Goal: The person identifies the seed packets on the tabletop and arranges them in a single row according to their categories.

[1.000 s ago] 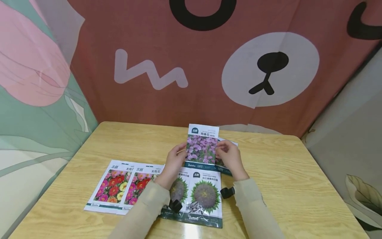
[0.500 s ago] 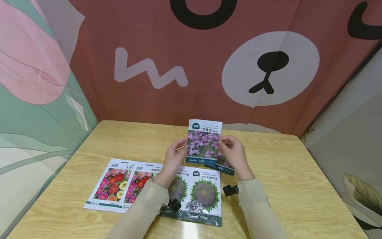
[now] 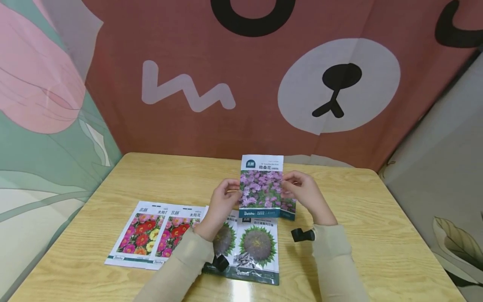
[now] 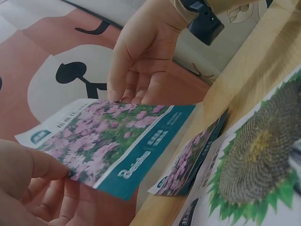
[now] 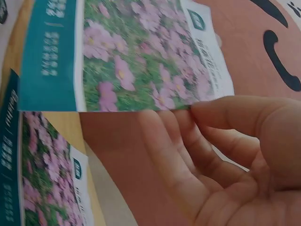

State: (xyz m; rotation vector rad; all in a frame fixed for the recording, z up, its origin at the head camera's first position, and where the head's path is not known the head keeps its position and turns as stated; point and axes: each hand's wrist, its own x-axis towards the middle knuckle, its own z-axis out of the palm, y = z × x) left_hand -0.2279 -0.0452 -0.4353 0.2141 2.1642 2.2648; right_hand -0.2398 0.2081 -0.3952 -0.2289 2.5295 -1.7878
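A seed packet (image 3: 261, 188) with pink-purple flowers and a dark green bottom band is held up between both hands, front face toward the head camera. Thumb and fingers of my left hand (image 3: 222, 206) pinch its left edge. On the opposite edge, my right hand (image 3: 306, 195) pinches it between thumb and fingers, as the right wrist view shows close up. Behind and below it a second pink-flower packet (image 4: 190, 157) lies on the table, mostly hidden in the head view. In the left wrist view the held packet is raised above that one.
Two overlapping sunflower seed packets (image 3: 258, 245) lie in front of the hands. To their left are two packets with red, pink and yellow flowers (image 3: 141, 235), partly under the left forearm. The wooden table (image 3: 377, 235) meets a bear-print cloth (image 3: 188, 134) at the back.
The held packet has shifted slightly right and covers more of the packet behind it. Both hands keep their pinch, and the right hand and forearm have moved outward to the right.
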